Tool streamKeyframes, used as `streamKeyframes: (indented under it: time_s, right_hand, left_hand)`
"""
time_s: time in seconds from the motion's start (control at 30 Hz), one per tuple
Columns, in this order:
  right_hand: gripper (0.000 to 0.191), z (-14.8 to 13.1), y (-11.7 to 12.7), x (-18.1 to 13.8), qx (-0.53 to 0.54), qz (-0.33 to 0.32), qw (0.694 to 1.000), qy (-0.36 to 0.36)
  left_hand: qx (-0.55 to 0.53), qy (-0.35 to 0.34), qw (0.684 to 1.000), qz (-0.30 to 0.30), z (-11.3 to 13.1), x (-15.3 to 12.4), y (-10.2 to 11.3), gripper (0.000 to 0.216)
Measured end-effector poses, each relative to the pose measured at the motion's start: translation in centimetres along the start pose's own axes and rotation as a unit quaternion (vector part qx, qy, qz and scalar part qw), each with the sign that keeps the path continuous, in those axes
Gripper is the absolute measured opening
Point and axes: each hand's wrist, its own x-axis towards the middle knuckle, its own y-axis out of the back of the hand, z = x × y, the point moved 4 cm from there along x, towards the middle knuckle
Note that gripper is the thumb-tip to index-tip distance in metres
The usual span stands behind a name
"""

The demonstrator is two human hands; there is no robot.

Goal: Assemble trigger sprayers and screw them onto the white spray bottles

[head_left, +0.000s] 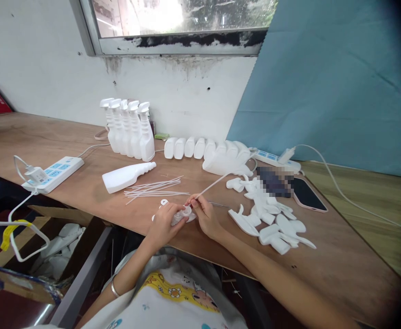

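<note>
My left hand (164,224) is closed round a white spray trigger head (181,215) just above the near edge of the wooden table (49,137). My right hand (205,214) pinches a thin white dip tube (212,183) whose lower end meets the trigger head and whose other end slants up to the right. A bundle of loose dip tubes (154,188) lies just beyond my hands. A capless white bottle (126,177) lies on its side to the left of them.
Several finished spray bottles (130,130) stand by the wall, with a row of empty bottles (200,148) lying beside them. A pile of trigger heads (272,219) and a phone (306,194) lie to the right. Power strips (54,172) and a cardboard box (59,242) are at the left.
</note>
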Motion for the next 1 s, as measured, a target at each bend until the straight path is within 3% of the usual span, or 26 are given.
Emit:
streamKeyframes:
  time_s: [0.17, 0.33, 0.77, 1.0]
  right_hand:
    - [0.024, -0.5, 0.1, -0.2, -0.024, -0.007, 0.999, 0.029]
    - [0.019, -0.2, 0.0, -0.4, 0.028, 0.036, 0.999, 0.020]
    - [0.014, -0.7, -0.1, -0.5, -0.054, 0.077, 0.995, 0.040]
    - [0.010, -1.4, -0.1, -0.7, -0.092, 0.070, 0.986, 0.116]
  left_hand:
    - [-0.007, -0.004, 1.000, -0.004, 0.1, -0.1, 0.1, 0.016]
    - [-0.007, -0.002, 1.000, -0.019, 0.1, -0.1, 0.1, 0.012]
    - [-0.005, 0.000, 1.000, -0.011, 0.1, 0.0, 0.1, 0.015]
    - [0.015, -0.007, 1.000, 0.001, 0.3, -0.2, 0.3, 0.014]
